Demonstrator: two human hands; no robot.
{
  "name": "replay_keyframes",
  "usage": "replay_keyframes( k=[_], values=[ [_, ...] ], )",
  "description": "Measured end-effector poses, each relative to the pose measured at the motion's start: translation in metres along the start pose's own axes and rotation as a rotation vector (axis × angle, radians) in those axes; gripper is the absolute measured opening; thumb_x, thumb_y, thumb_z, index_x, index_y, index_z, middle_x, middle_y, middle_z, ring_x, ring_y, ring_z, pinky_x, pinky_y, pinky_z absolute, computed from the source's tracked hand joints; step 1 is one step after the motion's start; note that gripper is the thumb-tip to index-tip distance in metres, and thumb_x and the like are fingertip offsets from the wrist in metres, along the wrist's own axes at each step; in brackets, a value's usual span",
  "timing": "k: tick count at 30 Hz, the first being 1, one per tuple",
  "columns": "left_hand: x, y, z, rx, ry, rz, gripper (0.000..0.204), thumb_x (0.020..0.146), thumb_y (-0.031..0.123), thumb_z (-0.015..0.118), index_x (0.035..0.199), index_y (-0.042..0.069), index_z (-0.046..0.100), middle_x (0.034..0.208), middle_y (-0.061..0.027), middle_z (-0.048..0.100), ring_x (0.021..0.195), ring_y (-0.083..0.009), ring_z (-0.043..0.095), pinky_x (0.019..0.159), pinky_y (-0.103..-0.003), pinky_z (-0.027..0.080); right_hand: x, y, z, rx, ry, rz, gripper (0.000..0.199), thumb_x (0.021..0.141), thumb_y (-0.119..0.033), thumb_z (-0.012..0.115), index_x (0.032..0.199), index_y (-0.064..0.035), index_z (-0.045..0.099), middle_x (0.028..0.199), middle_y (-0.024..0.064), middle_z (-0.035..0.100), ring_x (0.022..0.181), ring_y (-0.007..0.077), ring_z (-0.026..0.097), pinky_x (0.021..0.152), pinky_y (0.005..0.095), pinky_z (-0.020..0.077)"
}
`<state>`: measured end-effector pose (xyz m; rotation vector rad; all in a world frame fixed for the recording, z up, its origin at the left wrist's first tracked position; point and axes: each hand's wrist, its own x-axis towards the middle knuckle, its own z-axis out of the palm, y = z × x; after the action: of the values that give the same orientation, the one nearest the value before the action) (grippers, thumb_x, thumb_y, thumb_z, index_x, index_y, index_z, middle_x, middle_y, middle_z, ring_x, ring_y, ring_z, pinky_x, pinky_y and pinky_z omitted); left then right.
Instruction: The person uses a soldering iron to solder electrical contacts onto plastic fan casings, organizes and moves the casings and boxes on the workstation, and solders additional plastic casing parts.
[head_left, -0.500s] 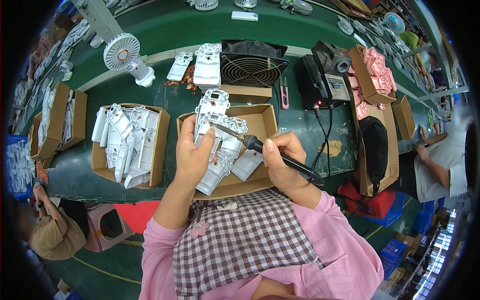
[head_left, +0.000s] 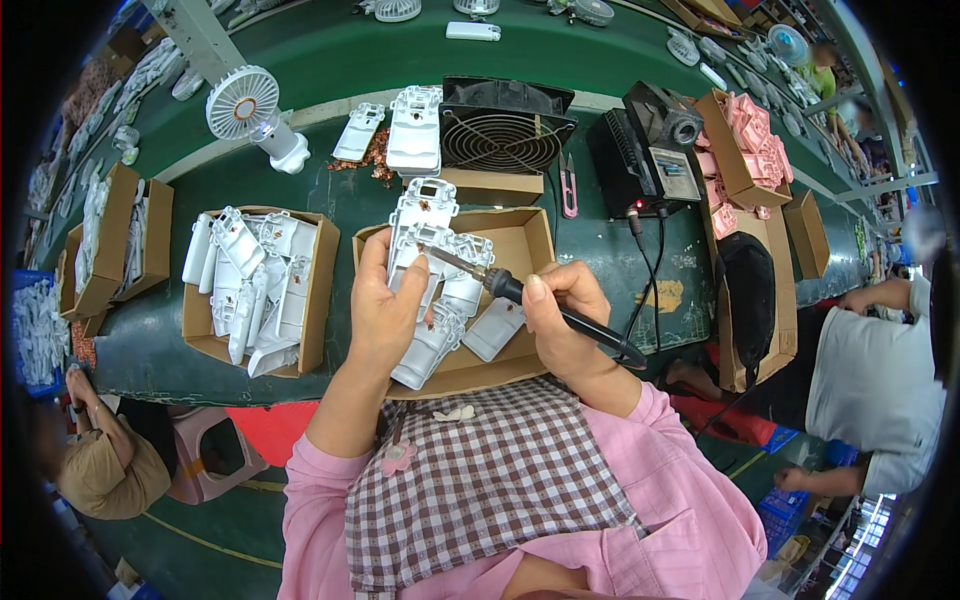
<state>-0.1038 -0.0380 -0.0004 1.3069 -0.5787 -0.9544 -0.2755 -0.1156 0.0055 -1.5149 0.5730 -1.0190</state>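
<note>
My left hand (head_left: pixel 388 300) grips a white plastic housing (head_left: pixel 407 250), thumb on top and fingers beneath, over a cardboard box (head_left: pixel 500 377). In my right hand (head_left: pixel 570 312) is a soldering iron (head_left: pixel 512 289), held like a pen. Its metal tip points left and meets the housing near my left thumb, at a small copper-coloured part. Whether the tip touches it is hard to see. Another white housing (head_left: pixel 427 200) lies just beyond, also bearing a copper-coloured bit. Several more white housings (head_left: pixel 428 352) lie loosely in the box below my hands.
Left stands a box (head_left: pixel 316 300) full of white housings. Beyond are a small white fan (head_left: pixel 245 105), copper-coloured pieces (head_left: pixel 378 160), a black exhaust fan (head_left: pixel 508 140), pink snips (head_left: pixel 569 187) and a soldering station (head_left: pixel 630 165) with cables. Pink parts (head_left: pixel 755 140) fill a box at right; co-workers sit either side.
My hands, the iron and the housing stay almost still. Items on the green belt have shifted left. The co-worker at right has leaned and moved their arms.
</note>
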Motion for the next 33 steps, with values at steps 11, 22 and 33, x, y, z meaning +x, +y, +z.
replay_keyframes(
  k=[11,22,33],
  values=[
    [0.004,0.000,-0.003,-0.234,-0.094,-0.044,0.035,0.087,0.009,0.055,0.119,0.001,0.045,0.095,-0.0112,0.061,0.074,-0.0125,0.059,0.056,-0.027,0.051,-0.008,0.010,-0.008,0.277,0.082,-0.127,0.012,0.091,-0.010,0.054,0.089,-0.0047,0.043,0.074,0.0071,0.053,0.058,0.0069,0.046,0.053,0.0214,0.0394],
    [0.011,0.005,-0.006,-0.274,-0.137,-0.187,0.025,0.091,0.017,0.056,0.111,0.004,0.049,0.095,-0.0120,0.062,0.079,-0.0176,0.064,0.069,-0.032,0.055,-0.007,0.010,-0.012,0.271,0.073,-0.212,0.015,0.093,-0.015,0.053,0.093,-0.0050,0.041,0.077,0.0088,0.052,0.058,0.0091,0.049,0.054,0.0224,0.0426],
    [0.011,0.010,-0.012,-0.593,-0.169,-0.136,0.044,0.072,-0.001,0.049,0.116,-0.004,0.043,0.110,-0.0204,0.056,0.081,-0.0235,0.062,0.069,-0.035,0.054,-0.005,0.008,-0.007,0.224,0.116,-0.186,0.019,0.092,-0.021,0.054,0.094,-0.0044,0.044,0.069,0.0079,0.050,0.051,0.0103,0.043,0.044,0.0227,0.0366]
  ],
)
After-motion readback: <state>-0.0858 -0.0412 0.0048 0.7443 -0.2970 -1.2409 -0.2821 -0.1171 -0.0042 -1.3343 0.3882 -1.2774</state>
